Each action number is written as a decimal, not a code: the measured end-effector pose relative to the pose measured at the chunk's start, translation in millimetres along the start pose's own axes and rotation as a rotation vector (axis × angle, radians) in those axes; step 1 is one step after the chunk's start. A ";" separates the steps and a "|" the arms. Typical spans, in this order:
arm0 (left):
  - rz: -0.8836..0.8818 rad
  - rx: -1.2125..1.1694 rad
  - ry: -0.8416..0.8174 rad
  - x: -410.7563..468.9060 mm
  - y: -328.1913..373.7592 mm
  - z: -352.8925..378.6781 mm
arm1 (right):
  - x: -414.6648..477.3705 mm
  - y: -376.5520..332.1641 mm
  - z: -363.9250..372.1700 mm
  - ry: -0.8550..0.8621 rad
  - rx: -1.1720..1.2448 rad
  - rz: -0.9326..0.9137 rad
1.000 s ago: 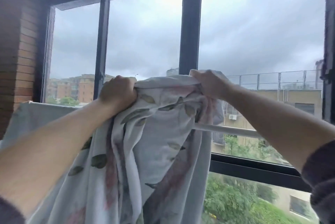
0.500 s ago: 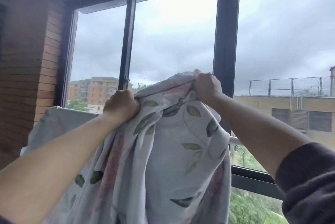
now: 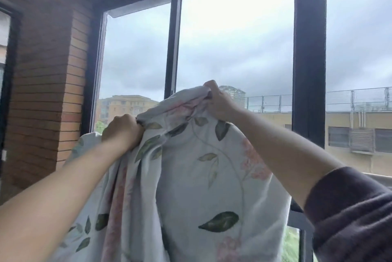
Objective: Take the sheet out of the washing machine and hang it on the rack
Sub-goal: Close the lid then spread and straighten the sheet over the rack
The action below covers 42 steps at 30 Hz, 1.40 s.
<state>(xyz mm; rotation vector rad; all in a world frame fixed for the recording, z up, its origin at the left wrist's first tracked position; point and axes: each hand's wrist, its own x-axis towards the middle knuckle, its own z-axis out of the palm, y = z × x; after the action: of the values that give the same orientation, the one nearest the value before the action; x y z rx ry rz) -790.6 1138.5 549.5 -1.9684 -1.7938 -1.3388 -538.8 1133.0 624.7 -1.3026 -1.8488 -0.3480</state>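
Observation:
The sheet [image 3: 191, 187] is pale with green leaves and pink flowers, and it hangs in front of me before the window. My left hand [image 3: 123, 130] grips a bunched part of its top edge at the left. My right hand [image 3: 218, 102] grips the top edge higher up, to the right. Between the hands the cloth arches and falls in folds to the bottom of the view. Part of the sheet [image 3: 84, 145] lies draped further left, behind my left arm. The rack is hidden behind the cloth.
A big window with dark frame posts [image 3: 308, 60] fills the view ahead. A brick wall [image 3: 42, 91] stands at the left. Buildings and trees lie outside below a grey sky.
Both hands have lifted the sheet's top edge and shifted right, the right hand ending higher than the left. The rack's white bar, seen a second ago, is now covered by cloth.

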 end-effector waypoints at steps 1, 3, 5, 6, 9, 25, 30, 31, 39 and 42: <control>-0.008 -0.002 -0.038 6.7 -12.7 7.0 | 4.5 -0.7 15.2 -0.049 -0.021 0.012; -0.021 -0.008 -0.162 19.2 -40.0 26.1 | 11.9 -5.1 47.2 -0.222 -0.058 0.098; -0.036 0.033 -0.313 21.7 -61.3 44.5 | 9.9 -10.9 77.0 -0.449 -0.114 0.261; -0.039 0.068 -0.368 20.8 -69.3 52.4 | 5.0 -15.2 86.0 -0.561 -0.163 0.332; 0.018 0.058 -0.353 10.5 -83.7 67.3 | -7.9 -17.3 94.6 -0.776 -0.091 0.594; -0.043 -0.720 -0.307 35.1 -32.9 51.6 | -22.4 -7.5 88.8 -0.569 -0.013 0.460; -0.287 -1.039 -0.544 69.6 -19.3 36.8 | -22.3 -3.5 92.5 -0.354 0.075 0.229; -0.262 -1.023 -0.563 69.7 -15.4 35.7 | -20.7 -2.8 94.5 -0.337 0.090 0.191; -0.020 -0.765 -0.610 101.1 -3.4 29.8 | 16.7 -18.0 111.7 -0.229 -0.457 0.089; 0.214 -0.403 -0.388 121.1 -18.1 36.4 | 42.1 -24.3 102.1 -0.060 -0.746 -0.016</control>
<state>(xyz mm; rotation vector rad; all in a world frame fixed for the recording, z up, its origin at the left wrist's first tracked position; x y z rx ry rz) -802.9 1253.7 603.4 -2.7061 -1.4672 -1.4076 -612.7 1214.6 598.7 -1.7904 -1.8444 -1.0909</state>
